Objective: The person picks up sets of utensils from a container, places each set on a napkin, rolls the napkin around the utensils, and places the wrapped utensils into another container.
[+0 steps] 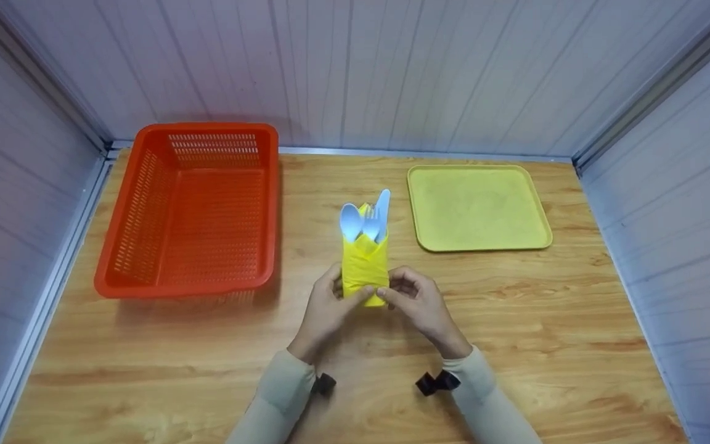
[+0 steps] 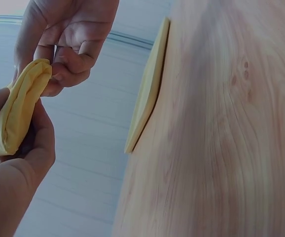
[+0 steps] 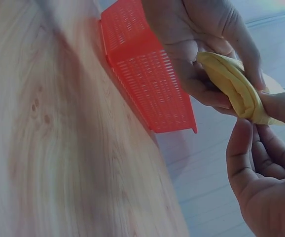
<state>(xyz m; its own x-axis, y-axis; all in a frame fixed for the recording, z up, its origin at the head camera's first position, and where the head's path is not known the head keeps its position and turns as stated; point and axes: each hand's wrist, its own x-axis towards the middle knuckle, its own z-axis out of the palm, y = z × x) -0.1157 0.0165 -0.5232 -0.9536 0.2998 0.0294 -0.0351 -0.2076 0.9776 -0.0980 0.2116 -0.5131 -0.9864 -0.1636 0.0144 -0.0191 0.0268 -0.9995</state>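
Observation:
Between both hands a folded yellow napkin pouch is held up off the table. A pale blue spoon, fork and knife stick out of its top; their handles are hidden inside. The left hand grips the lower left side, thumb across the front and fingers behind. At the lower right edge the right hand pinches the pouch between thumb and fingers. Both wrist views show the folded bottom end of the napkin, layered and thick, with fingers on either side of it.
A red-orange perforated basket stands at the back left of the wooden table. At the back right lies a flat yellow tray. Pale panel walls enclose the table at the back and sides.

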